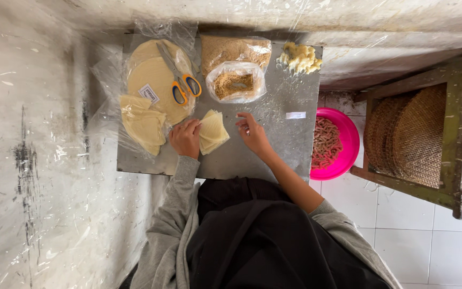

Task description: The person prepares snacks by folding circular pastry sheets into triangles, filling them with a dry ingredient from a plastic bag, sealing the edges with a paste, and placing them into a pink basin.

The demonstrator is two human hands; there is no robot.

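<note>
A small stack of pale wedge-cut wrappers lies on the grey surface, its narrow end aimed at the left hand and its long axis running across the surface. The left hand pinches that end; its fingertips are hidden. The right hand hovers just beside the stack, fingers loosely spread, grasping nothing. Beyond the stack lie yellow-handled scissors on round wrappers, partly veiled by plastic.
</note>
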